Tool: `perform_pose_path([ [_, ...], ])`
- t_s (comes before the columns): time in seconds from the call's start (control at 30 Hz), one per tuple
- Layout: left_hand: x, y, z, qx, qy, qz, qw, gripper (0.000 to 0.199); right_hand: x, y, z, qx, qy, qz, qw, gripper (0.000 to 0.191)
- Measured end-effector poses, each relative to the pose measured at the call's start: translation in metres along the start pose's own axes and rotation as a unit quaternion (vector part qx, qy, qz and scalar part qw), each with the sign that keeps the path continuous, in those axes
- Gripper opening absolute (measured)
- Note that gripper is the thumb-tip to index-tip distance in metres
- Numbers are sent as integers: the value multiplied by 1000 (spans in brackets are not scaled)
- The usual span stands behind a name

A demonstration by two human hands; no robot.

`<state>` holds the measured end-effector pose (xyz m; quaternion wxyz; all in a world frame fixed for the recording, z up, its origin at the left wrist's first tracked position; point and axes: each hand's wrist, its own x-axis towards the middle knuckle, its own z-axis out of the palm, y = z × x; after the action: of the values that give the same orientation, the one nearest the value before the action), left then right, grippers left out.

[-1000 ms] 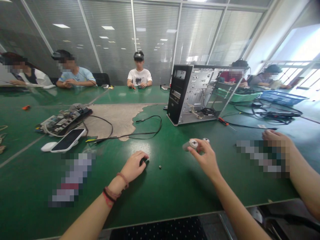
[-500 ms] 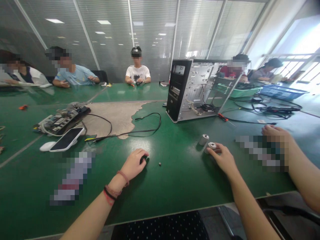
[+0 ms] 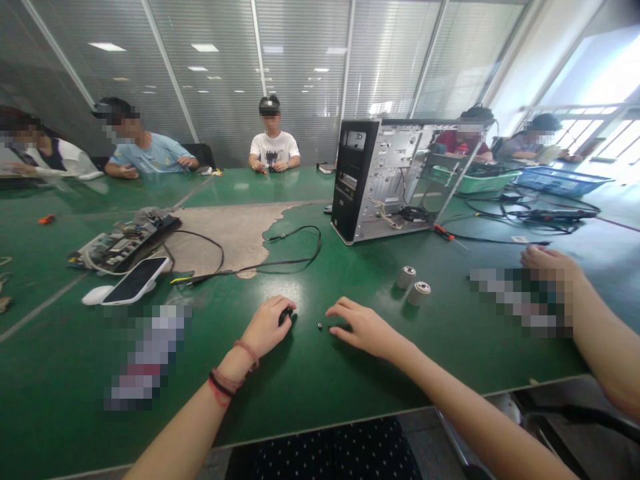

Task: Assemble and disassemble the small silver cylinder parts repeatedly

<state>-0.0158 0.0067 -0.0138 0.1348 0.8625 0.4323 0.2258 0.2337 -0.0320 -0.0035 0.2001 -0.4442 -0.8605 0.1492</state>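
**No words can be read here**

A black computer tower (image 3: 350,180) has a tiny round badge (image 3: 338,227) low on its front, but it is too small to read. A white tag (image 3: 520,239) sits on a black cable (image 3: 493,242), and it is too small to read too. A white T-shirt (image 3: 274,148) across the table has a dark print on it, and that print is too blurry to read.

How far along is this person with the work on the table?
Roughly: looks done: two short cylinders stand upright, out of the hands. In hand: the left hand is closed over a small dark part; the right hand's fingers lie beside a tiny black piece. Left: that piece lies loose, and the open computer case stands with its insides bare.
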Motion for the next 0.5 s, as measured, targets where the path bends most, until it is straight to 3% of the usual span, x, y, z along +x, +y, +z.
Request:
perform_pose_path([
  [0.13,0,1,0,7,-2,-1,1000,20,15,-9,25,-4,-18,-15,1000,15],
  [0.27,0,2,0,7,-6,-2,1000,21,16,-6,32,6,1,-14,1000,11],
  [0.37,-1,2,1,3,-5,1,1000,21,10,7,20,33,29,-6,999,12],
  [0.5,-1,1,1,1,0,-2,1000,21,-5,42,-14,34,134,53,989,14],
])
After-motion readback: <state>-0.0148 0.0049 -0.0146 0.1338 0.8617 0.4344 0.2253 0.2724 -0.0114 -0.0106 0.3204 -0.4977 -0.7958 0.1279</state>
